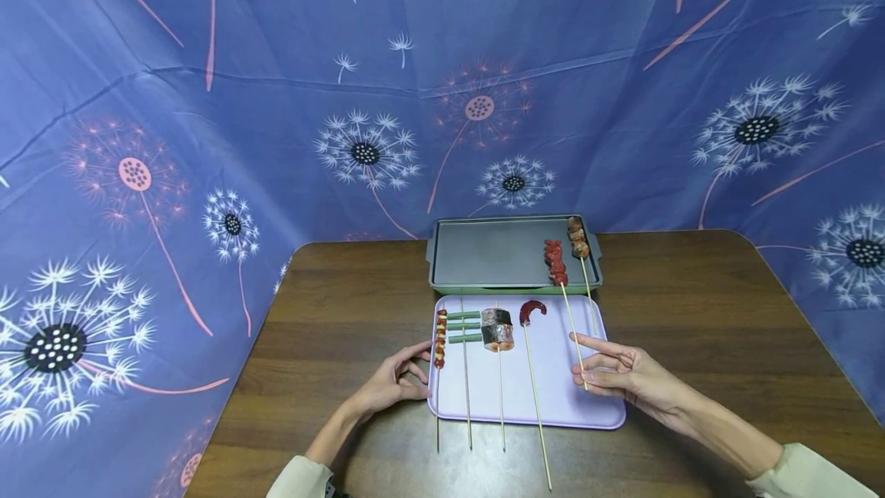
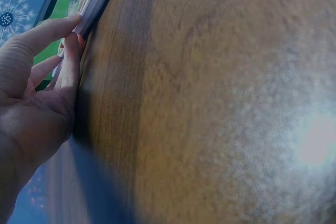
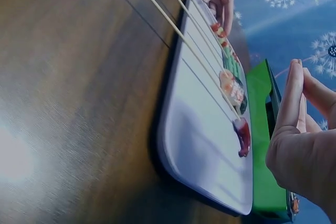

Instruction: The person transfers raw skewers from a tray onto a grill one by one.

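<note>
My right hand (image 1: 622, 375) pinches the stick of a red meat skewer (image 1: 555, 262) over the right part of a lilac tray (image 1: 563, 406). The red chunks reach over the grey plate of a green electric grill (image 1: 494, 248). At the tray's left rim my left hand (image 1: 394, 381) holds the edge between thumb and fingers, as the left wrist view shows. A brown chunk skewer (image 1: 578, 239) lies along the grill's right side. On the tray lie a red-and-yellow skewer (image 1: 440, 340), a green stalk skewer (image 1: 464, 327), a silver-skinned fish skewer (image 1: 497, 329) and a dark red tentacle skewer (image 1: 531, 311).
The grill stands behind the tray at the back of a brown wooden table (image 1: 346, 290). Several stick ends poke past the tray's front rim. Behind the table hangs a blue dandelion-print cloth (image 1: 594, 83).
</note>
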